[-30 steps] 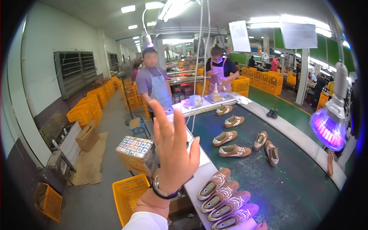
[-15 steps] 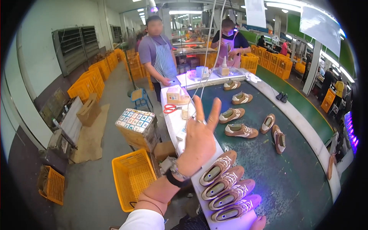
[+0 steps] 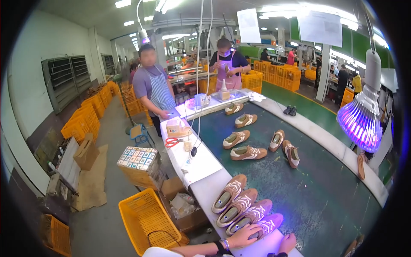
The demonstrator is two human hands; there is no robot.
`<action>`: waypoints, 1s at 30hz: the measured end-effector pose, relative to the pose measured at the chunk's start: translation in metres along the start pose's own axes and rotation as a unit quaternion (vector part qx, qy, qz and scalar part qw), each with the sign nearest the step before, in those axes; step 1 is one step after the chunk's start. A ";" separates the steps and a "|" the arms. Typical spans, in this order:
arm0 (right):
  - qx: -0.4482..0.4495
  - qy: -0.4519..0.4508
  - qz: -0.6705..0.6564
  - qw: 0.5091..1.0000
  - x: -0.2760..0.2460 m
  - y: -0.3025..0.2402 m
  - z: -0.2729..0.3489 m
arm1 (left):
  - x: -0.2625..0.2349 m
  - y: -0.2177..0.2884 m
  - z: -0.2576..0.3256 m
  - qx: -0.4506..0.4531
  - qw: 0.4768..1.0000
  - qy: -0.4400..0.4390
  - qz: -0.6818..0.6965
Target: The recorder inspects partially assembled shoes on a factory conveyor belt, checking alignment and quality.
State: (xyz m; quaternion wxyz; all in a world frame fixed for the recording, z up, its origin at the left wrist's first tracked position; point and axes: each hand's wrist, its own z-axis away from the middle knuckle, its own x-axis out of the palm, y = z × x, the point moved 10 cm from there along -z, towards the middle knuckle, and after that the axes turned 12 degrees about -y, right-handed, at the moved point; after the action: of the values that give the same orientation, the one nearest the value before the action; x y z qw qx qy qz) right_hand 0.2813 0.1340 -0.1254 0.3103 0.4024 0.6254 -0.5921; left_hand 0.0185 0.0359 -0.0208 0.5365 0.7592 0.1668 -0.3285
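Observation:
Four-abreast is how the brown sneakers with white laces lie along the near table edge, the farthest being this sneaker (image 3: 231,192). My left hand (image 3: 245,235) lies over the nearest sneaker (image 3: 270,224), its fingers curled onto the collar and covering part of the opening. Just right of that shoe's toe, my right hand (image 3: 288,243) is curled closed at the lower edge of the view. Whatever it may hold is hidden. Farther off on the dark green table surface (image 3: 317,201) stand several more brown sneakers, among them one with a white side stripe (image 3: 248,153).
A lamp (image 3: 361,111) glowing purple hangs at the right. Red scissors (image 3: 173,141) lie on the white ledge (image 3: 205,169). Left of the table are a yellow crate (image 3: 150,218) and a carton (image 3: 184,210). Two people in aprons (image 3: 160,90) (image 3: 227,70) stand at the far end.
My left hand, raised before with two fingers spread, has come down onto the nearest sneaker. More of my right hand shows. The view has shifted, bringing the purple lamp in.

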 end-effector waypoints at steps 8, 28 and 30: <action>-0.003 -0.061 -0.002 0.998 0.015 0.007 0.002 | -0.156 0.071 -0.002 0.050 0.972 0.228 0.005; -0.033 0.011 0.032 0.999 0.012 0.019 0.006 | -0.379 0.231 0.091 0.084 0.852 0.467 -0.221; -0.034 0.023 0.016 0.999 0.005 0.024 0.002 | -0.376 0.237 0.080 0.065 0.858 0.453 -0.233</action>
State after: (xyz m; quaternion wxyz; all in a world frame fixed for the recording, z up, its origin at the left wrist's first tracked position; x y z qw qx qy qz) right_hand 0.2994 0.1322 -0.1417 0.3184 0.4156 0.6455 -0.5561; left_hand -0.1376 -0.0886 0.3848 0.2585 0.7963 0.5419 -0.0735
